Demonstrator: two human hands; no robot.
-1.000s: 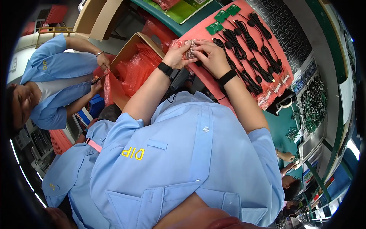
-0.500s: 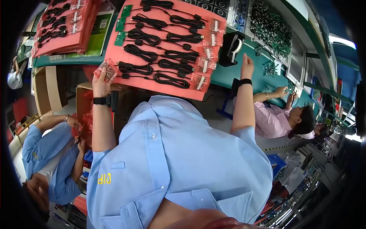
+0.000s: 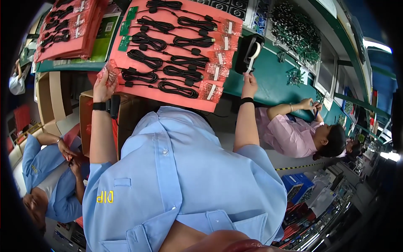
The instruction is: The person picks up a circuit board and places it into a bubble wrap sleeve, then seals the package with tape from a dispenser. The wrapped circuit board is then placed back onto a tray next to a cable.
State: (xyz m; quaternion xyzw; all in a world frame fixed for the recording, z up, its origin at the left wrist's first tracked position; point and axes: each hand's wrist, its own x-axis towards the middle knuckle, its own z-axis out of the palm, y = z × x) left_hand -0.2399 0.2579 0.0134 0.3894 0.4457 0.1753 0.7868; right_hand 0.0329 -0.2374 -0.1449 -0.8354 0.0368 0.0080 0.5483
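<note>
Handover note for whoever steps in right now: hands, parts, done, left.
Left hand: raised, gripping a small pink bag at the left edge of the pink sheet.
Right hand: at the black tape dispenser on the green bench, fingers at the tape; whether it grips is unclear.
Parts: coiled black cables lie in rows on the sheet, with small bags along its right edge.
Done: rows laid out.
Left: probably taping the held bag; hedged.

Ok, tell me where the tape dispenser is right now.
In the head view the black tape dispenser stands on the green bench, upper right of centre, just right of the red sheet of coiled black cables; the right hand reaches up to its tape.
</note>
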